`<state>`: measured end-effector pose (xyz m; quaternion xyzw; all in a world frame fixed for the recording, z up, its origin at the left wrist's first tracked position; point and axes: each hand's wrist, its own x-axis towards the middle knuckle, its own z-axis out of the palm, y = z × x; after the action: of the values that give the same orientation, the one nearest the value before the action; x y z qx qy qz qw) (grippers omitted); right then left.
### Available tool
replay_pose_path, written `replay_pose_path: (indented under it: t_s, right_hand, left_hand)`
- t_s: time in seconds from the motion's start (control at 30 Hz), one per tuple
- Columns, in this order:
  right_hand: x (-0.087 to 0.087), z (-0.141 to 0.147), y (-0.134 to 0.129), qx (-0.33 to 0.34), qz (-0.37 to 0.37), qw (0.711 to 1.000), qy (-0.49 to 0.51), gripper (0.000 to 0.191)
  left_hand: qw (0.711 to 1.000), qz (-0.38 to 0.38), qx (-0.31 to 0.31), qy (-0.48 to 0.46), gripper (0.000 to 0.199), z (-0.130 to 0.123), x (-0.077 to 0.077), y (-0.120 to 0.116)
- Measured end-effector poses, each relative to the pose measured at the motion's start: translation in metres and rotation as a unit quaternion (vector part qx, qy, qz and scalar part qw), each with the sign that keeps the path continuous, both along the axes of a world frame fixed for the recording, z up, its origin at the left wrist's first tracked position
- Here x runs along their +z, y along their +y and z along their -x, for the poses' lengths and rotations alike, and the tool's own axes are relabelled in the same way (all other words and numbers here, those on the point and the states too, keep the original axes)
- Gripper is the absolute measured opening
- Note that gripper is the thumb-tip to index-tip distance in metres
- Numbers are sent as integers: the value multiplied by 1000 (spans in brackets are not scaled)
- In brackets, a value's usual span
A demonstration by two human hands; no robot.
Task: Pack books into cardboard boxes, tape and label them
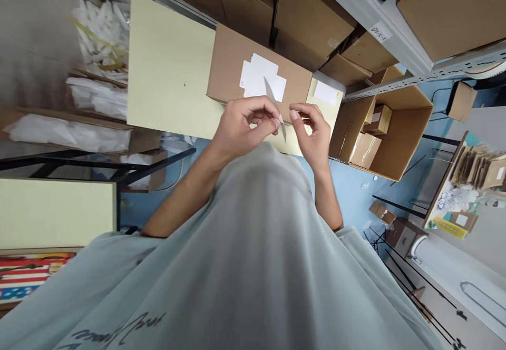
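Note:
My left hand (253, 126) pinches a thin white label (272, 93) between thumb and fingertips. The label stands nearly edge-on to me, with a pointed end up and another below the fingers. Just right of it is my right hand (313, 131), thumb and index fingertip drawn together; whether anything lies between them is too small to tell. Both hands hover at the near edge of a closed cardboard box (227, 70). On the box top several white label sheets (259, 73) overlap one another, partly behind the held label.
The box stands on a pale yellow table (169, 65), where another white sheet (326, 93) lies at right. An open carton (413, 110) with small boxes is beyond. Shelving (411, 49) with cartons runs along the back. White packing material (103, 28) fills the left side.

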<state>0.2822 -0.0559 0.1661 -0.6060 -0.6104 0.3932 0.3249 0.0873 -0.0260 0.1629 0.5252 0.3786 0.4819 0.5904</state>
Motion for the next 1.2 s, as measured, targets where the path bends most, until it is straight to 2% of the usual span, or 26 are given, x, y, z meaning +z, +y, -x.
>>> replay_pose_path:
  t_s: [0.1,0.2,0.4,0.7,0.83,0.93,1.03,1.13,1.2]
  right_hand:
    - [14,8,-3,2,-21,999,25,40]
    - [20,19,-2,3,-25,1000,19,33]
    - [15,40,9,-4,-37,999,-6,33]
    - [14,87,18,-54,-2,999,1,41]
    - [8,109,22,-103,10,994,39,40]
    - [3,115,26,-167,14,985,38,38]
    - [2,113,24,-231,15,972,22,35]
    - [6,110,14,-305,14,952,16,32]
    - [9,109,5,-351,10,936,26,29]
  left_hand:
    - [999,3,-4,41,23,10,0,2]
    - [996,-3,-18,87,26,21,1,6]
    - [993,-32,-32,111,14,39,-4,18]
    - [994,15,-55,96,15,77,-15,32]
    - [990,22,-35,136,6,102,-24,41]
    - [979,25,-1,201,2,127,-48,53]
    - [960,61,32,271,7,166,-90,75]
    - [921,136,116,347,19,230,-136,111]
    - [887,184,199,373,32,283,-157,141]
